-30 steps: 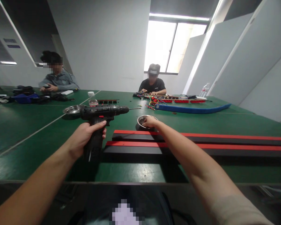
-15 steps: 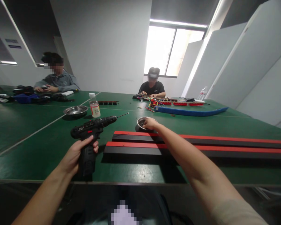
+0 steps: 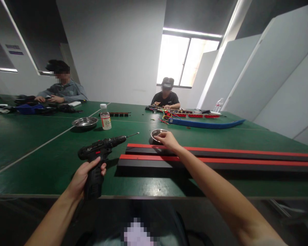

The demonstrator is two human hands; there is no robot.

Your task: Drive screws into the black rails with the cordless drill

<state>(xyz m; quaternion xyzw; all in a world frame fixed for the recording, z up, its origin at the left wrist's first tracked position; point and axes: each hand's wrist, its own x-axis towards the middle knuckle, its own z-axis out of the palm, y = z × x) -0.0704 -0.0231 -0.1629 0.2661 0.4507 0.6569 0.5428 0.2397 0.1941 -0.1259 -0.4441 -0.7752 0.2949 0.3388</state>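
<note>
My left hand (image 3: 84, 174) is wrapped round the handle of a black cordless drill (image 3: 94, 150), whose long thin bit points to the right and away from me. Over the near rim of a small metal bowl (image 3: 155, 132) is my right hand (image 3: 166, 139), its fingertips pinched together; whatever they hold is too small to make out. The bowl's contents are mostly hidden by the hand. Below my right forearm lie two long black bars with red tops, the nearer bar (image 3: 149, 163) and the farther bar (image 3: 143, 149), side by side.
A wider metal bowl (image 3: 85, 123) and a labelled plastic bottle (image 3: 106, 118) stand beyond the drill. Farther back are a long blue strip (image 3: 207, 123) and coloured wires (image 3: 166, 116). Two people sit across the green table (image 3: 48, 160), one left (image 3: 64, 89), one at centre (image 3: 166, 97).
My right hand has lifted and drawn back slightly from inside the small bowl to its near rim. The drill has dipped a little in view, still in my left hand.
</note>
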